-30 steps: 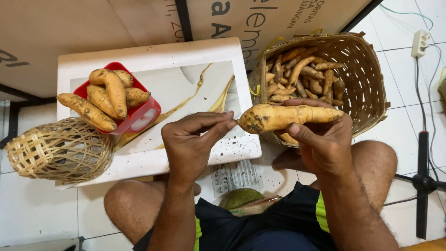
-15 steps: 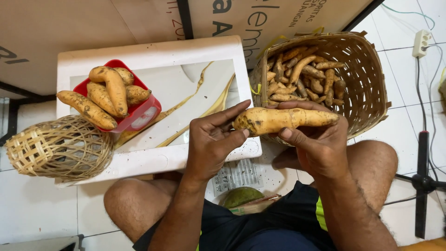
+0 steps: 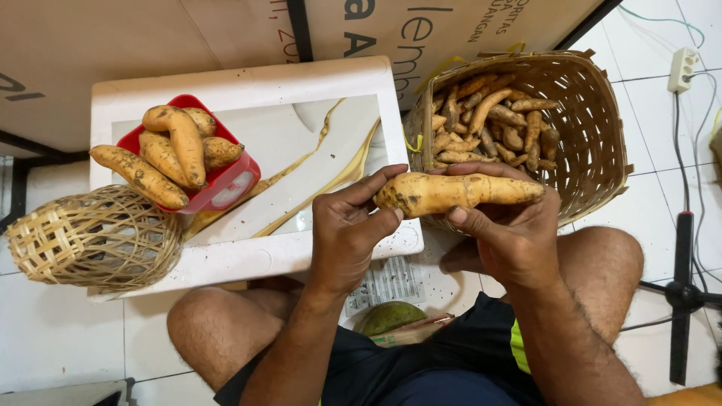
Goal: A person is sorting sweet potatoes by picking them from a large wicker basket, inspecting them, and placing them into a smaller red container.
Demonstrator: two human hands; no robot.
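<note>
Here, in the head view, both hands hold one long sweet potato (image 3: 459, 192) near the middle. The left hand (image 3: 350, 233) pinches its left end with curled fingers. The right hand (image 3: 511, 229) wraps around its right end. A woven basket (image 3: 594, 128) of small sweet potatoes sits at two o'clock. A red scale (image 3: 226, 180) piled with sweet potatoes sits at ten o'clock on a white box (image 3: 248, 256).

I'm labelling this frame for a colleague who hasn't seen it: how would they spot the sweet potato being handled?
Find the big woven basket at upper right. Just before its near rim, the left hand and right hand hold one sweet potato level between them. It is the only one held in the air.
</note>
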